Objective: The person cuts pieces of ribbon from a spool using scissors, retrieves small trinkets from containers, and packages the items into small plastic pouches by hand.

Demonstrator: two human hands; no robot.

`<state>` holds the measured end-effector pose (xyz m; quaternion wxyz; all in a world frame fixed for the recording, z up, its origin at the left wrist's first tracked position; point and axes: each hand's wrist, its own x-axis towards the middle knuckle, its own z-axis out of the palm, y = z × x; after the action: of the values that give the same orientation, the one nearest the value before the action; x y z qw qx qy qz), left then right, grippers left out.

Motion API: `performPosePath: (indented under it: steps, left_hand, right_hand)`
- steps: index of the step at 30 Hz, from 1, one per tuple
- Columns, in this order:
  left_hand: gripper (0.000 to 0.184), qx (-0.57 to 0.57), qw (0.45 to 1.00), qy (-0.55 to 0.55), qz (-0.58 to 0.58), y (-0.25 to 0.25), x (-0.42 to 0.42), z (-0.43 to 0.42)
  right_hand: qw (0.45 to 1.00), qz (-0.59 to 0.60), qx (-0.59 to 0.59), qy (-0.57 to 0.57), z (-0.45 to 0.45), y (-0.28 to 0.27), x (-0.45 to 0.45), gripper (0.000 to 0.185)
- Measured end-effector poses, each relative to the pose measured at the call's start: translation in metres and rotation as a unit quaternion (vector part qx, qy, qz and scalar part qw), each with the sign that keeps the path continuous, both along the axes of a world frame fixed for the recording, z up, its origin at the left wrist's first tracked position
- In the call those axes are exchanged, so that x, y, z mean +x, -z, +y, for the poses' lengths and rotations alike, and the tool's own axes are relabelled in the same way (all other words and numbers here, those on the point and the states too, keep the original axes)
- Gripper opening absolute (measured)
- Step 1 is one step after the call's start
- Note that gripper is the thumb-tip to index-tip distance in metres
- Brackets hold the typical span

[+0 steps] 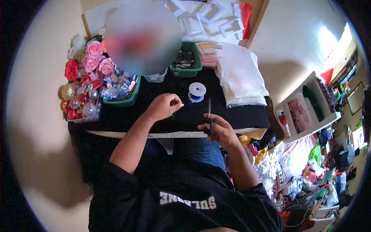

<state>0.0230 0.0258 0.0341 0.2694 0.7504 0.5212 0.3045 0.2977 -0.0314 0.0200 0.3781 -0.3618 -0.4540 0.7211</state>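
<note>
Lettering in white block capitals is running across the black shirt, but creases and its inverted angle are leaving the full word uncertain. Fingers of the left hand are pinching the end of a narrow blue ribbon, which is stretching over black cloth to a spool. That spool, with its round, smooth white flange and small central hole, is sitting on the table just beyond the left fingertips, toward the right hand. Fingers of the right hand are grasping dark-handled scissors, whose slim metal blades are pointing away from the body, near the spool and apart from the ribbon. Beyond the spool, a green plastic basket is holding dark, flat pieces, while glossy clear plastic sheets are lying stacked to its right. Toward the left edge, shiny round ornaments in red, gold and silver are filling a clear box, with pink fabric-like roses behind them. White square frames are lying at the far end.
</note>
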Motion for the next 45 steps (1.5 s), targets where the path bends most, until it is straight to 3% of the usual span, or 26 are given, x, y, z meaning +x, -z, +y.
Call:
performPosePath:
  steps: [1, 7, 9, 14, 18, 28, 45]
  left_hand:
    - [0.016, -0.019, 1.0, -0.01, -0.019, 0.001, -0.005, -0.004]
    - [0.017, -0.03, 0.996, -0.014, -0.088, 0.02, -0.033, -0.01]
    - [0.018, -0.029, 0.994, -0.02, -0.106, 0.023, -0.039, -0.011]
    - [0.027, -0.06, 0.983, -0.008, -0.176, 0.034, -0.049, -0.009]
    - [0.029, -0.068, 0.983, -0.017, -0.168, 0.032, -0.051, -0.01]
    - [0.023, -0.025, 0.987, -0.008, -0.157, 0.041, -0.05, -0.01]
    - [0.022, 0.012, 0.995, -0.001, -0.099, 0.04, -0.046, -0.01]
  right_hand:
    - [0.997, 0.072, -0.002, -0.014, -0.003, 0.0, -0.005, 0.046]
    - [0.993, -0.033, 0.01, -0.11, 0.01, 0.007, -0.028, 0.034]
    - [0.992, -0.017, -0.014, -0.125, 0.011, 0.013, -0.035, 0.038]
    - [0.99, -0.071, -0.086, -0.084, 0.018, 0.003, -0.05, 0.043]
    - [0.987, -0.134, -0.043, -0.083, 0.024, 0.006, -0.062, 0.045]
    - [0.993, -0.103, -0.041, -0.05, 0.034, 0.007, -0.076, 0.04]
    - [0.982, -0.176, -0.036, -0.062, 0.03, -0.005, -0.08, 0.041]
